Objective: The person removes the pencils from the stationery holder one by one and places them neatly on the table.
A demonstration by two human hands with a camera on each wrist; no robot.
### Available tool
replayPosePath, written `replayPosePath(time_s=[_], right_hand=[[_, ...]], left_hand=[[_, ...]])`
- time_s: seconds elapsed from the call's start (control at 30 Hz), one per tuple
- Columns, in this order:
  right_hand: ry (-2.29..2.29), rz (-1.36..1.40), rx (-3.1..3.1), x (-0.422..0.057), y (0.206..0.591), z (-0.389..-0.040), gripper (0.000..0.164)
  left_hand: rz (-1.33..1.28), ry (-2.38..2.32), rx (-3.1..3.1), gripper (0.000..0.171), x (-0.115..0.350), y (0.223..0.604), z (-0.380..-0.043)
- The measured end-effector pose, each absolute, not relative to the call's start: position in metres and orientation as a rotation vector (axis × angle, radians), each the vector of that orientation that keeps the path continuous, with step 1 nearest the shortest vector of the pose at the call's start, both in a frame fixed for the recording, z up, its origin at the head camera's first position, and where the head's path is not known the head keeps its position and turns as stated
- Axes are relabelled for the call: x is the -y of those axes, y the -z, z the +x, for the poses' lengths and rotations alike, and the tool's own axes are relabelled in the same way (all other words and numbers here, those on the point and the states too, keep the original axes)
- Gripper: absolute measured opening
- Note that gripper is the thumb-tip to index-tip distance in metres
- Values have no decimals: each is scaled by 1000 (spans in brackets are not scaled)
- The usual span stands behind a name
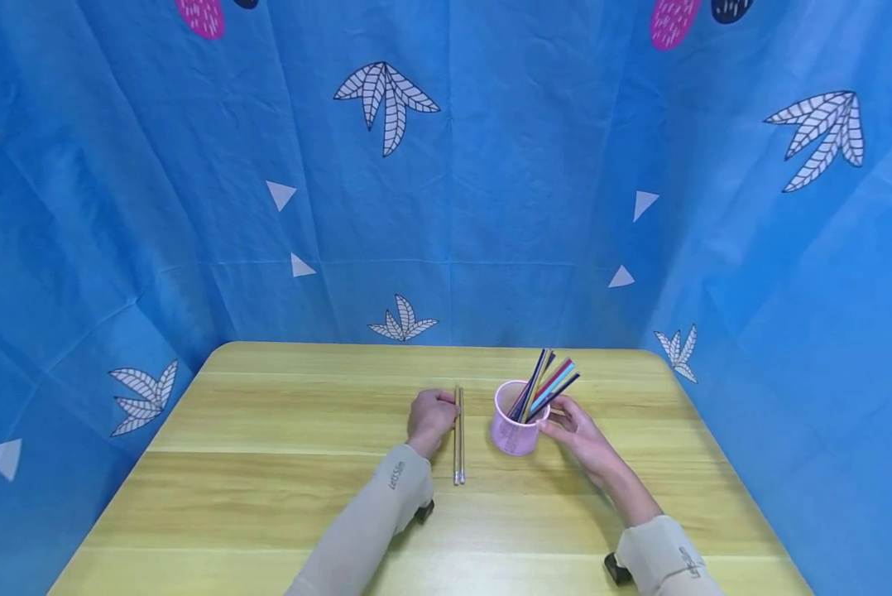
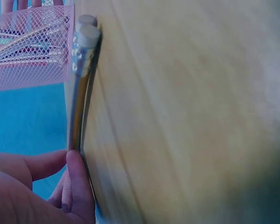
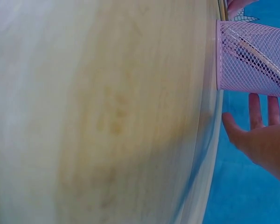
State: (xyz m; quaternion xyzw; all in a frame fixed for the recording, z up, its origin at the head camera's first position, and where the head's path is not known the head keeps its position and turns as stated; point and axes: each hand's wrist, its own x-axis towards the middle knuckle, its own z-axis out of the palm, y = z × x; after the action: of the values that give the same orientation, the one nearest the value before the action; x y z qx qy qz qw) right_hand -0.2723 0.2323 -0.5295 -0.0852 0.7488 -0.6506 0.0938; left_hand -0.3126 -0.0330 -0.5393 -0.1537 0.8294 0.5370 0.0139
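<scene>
Two gold-coloured pencils (image 1: 457,447) lie side by side on the table, their eraser ends (image 2: 88,37) towards the near edge. At their left, my left hand (image 1: 433,412) pinches a pencil between thumb and finger, towards the far end. To the right stands a pink mesh pen cup (image 1: 515,437), upright. Several pencils (image 1: 546,385) in dark, yellow, red and light blue lean to the right inside it. My right hand (image 1: 576,434) is at the cup's right side, fingers (image 3: 255,109) extended towards its wall; whether they all touch it I cannot tell.
The wood-grain table (image 1: 267,497) has rounded far corners. A blue patterned curtain (image 1: 491,207) hangs behind it and along both sides. Between the pencil pair and the cup is a narrow gap.
</scene>
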Motion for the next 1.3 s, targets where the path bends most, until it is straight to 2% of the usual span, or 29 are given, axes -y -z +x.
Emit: replayPosePath(time_s=[0.4,0.87,1.07,1.3], right_hand=[[1925,-254,-2233,-231,530,-274,61],[1939,-266,-2214,-232,533,-279,61],[1940,-272,-2218,-231,534,-278,61],[1939,-270,-2221,-232,534,-277,61]], left_hand=[[-485,-1623,-2623,15,33,539,-313],[-421,-1806,-2485,26,39,538,-313],[-364,-2036,-2323,34,38,527,-316],[-180,-2192,-2235,27,14,498,-308]])
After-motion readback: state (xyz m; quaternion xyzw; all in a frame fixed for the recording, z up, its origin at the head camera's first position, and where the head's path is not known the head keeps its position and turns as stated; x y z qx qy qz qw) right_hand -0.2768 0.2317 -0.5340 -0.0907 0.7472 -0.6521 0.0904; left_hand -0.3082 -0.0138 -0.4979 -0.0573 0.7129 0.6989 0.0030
